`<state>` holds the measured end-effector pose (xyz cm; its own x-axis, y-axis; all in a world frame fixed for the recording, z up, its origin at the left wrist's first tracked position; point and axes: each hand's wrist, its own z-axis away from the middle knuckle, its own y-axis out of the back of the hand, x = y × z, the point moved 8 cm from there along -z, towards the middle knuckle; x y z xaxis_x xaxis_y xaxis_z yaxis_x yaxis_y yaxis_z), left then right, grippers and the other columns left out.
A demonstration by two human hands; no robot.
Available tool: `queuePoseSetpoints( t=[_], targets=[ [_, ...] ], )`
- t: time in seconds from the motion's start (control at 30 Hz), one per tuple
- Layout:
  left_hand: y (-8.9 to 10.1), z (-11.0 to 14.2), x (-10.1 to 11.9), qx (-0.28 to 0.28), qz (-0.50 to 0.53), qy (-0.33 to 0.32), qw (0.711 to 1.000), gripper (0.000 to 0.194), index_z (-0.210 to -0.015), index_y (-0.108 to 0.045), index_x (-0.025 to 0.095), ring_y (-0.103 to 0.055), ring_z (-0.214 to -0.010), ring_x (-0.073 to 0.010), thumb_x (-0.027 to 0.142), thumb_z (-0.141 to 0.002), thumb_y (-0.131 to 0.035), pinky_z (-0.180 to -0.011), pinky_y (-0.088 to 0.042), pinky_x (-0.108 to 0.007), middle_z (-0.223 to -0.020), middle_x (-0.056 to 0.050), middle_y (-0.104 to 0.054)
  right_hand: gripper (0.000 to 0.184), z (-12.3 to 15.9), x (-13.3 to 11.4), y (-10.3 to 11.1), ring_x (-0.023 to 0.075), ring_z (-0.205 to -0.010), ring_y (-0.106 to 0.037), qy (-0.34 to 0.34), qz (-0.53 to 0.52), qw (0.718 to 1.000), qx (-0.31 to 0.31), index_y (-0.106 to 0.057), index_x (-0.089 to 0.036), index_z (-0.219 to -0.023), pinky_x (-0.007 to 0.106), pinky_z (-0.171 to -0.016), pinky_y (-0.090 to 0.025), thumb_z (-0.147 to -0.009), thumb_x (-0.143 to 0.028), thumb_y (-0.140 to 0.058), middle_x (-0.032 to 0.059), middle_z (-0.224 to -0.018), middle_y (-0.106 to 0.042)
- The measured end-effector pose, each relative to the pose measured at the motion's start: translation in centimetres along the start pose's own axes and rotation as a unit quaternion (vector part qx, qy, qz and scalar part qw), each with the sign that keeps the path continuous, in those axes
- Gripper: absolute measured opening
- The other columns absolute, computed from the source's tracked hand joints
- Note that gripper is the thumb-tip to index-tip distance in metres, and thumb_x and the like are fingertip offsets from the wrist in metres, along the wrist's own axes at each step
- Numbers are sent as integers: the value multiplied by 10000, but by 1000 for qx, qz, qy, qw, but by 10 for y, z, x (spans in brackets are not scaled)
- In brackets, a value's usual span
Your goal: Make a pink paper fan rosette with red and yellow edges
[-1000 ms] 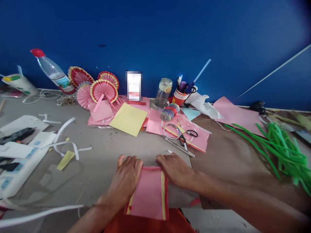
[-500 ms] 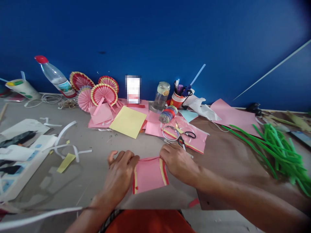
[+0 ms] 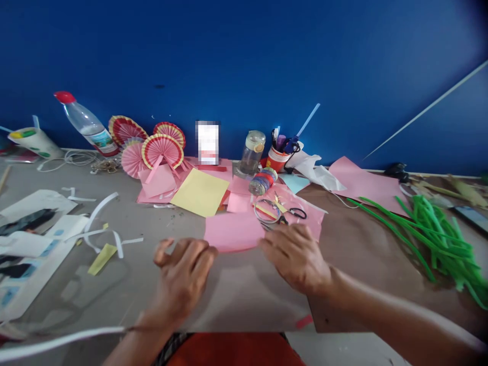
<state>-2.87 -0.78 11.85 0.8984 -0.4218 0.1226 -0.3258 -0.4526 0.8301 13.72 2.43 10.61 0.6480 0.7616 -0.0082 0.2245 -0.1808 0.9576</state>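
A pink sheet of paper [image 3: 234,232] stretches between my two hands, lifted off the table, its plain face showing and its lower edge toward me. My left hand [image 3: 185,272] is closed on the sheet's lower left corner, fingers curled and thumb bent out. At the lower right corner my right hand [image 3: 299,259] pinches the sheet, its fingertips partly hidden behind the paper. The red and yellow border strips are out of sight. Just beyond my right hand lie scissors [image 3: 297,213] and a roll of pale wire [image 3: 267,210] on a pink packet.
Folded paper fans [image 3: 162,151] stand at the back left beside a tilted bottle [image 3: 89,127]. A yellow sheet [image 3: 200,192], a glass jar [image 3: 251,152] and a red pen cup [image 3: 277,159] sit ahead. Green pipe cleaners [image 3: 434,239] lie right; a white power strip [image 3: 57,244] lies left.
The pink sheet has swung up and away from me, so its bordered face no longer shows. Both hands have turned with it, and the right hand has shifted slightly to the right.
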Motion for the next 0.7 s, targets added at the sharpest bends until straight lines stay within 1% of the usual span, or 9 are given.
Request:
queuePoseSetpoints(
  t=[0.03, 0.1, 0.13, 0.2, 0.3, 0.43, 0.5, 0.6, 0.7],
  targets=[
    [-18, 13, 0, -60, 18, 7, 998, 238, -861, -617, 257, -584, -801, -136, 84, -901, -458, -949, -199, -397, -808, 36, -663, 266, 9, -8, -16, 194, -874, -485, 20, -13, 1000, -21, -625, -222, -982, 359, -774, -277, -955, -178, -364, 52, -923, -619],
    [-45, 40, 0, -134, 44, 24, 990, 264, -784, -617, 244, -569, -778, -146, 88, -904, -441, -940, -218, -391, -762, 28, -647, 263, 25, -20, -47, 183, -827, -472, 29, -36, 997, -59, -618, -203, -893, 349, -755, -275, -955, -166, -365, 49, -869, -608],
    [-56, 51, 1, -163, 54, 30, 985, 274, -755, -614, 241, -562, -774, -151, 86, -900, -442, -940, -221, -390, -750, 27, -640, 241, 32, -25, -60, 183, -818, -465, 38, -51, 994, -86, -611, -198, -875, 347, -751, -277, -948, -171, -382, 48, -856, -600],
    [-69, 65, 1, -191, 65, 39, 979, 265, -736, -609, 244, -548, -766, -156, 101, -900, -458, -938, -225, -395, -739, 29, -632, 189, 39, -32, -77, 183, -795, -452, 46, -72, 990, -111, -597, -188, -838, 347, -737, -281, -925, -188, -429, 45, -825, -584],
    [-77, 71, -1, -218, 67, 49, 972, 263, -751, -622, 253, -543, -775, -158, 111, -904, -463, -943, -224, -403, -766, 24, -643, 143, 39, -31, -83, 181, -782, -450, 36, -99, 986, -129, -589, -178, -808, 342, -717, -292, -899, -209, -483, 39, -815, -579],
    [-76, 66, -5, -226, 85, 61, 968, 275, -770, -655, 259, -560, -778, -155, 114, -903, -463, -926, -238, -392, -785, 13, -660, 224, 31, -18, -84, 167, -799, -477, -13, -149, 975, -163, -614, -176, -771, 311, -729, -329, -917, -140, -448, 32, -827, -598],
    [-76, 64, -7, -228, 104, 75, 965, 273, -791, -662, 261, -573, -773, -156, 122, -905, -458, -892, -259, -380, -789, 14, -667, 234, 27, -12, -88, 161, -806, -497, -40, -182, 964, -190, -637, -178, -778, 296, -745, -350, -921, -148, -455, 30, -826, -615],
    [-80, 64, -10, -244, 117, 105, 957, 272, -825, -662, 262, -586, -780, -167, 138, -916, -438, -865, -266, -381, -790, 13, -671, 173, 22, -6, -95, 154, -806, -531, -69, -240, 943, -220, -639, -176, -776, 281, -773, -375, -901, -188, -521, 20, -814, -634],
    [-84, 64, -11, -278, 104, 129, 946, 271, -823, -650, 248, -592, -786, -179, 156, -927, -417, -885, -252, -407, -781, 8, -660, 83, 18, 3, -99, 141, -776, -548, -129, -276, 923, -234, -610, -164, -779, 255, -747, -387, -856, -166, -577, 12, -792, -639]
  ],
)
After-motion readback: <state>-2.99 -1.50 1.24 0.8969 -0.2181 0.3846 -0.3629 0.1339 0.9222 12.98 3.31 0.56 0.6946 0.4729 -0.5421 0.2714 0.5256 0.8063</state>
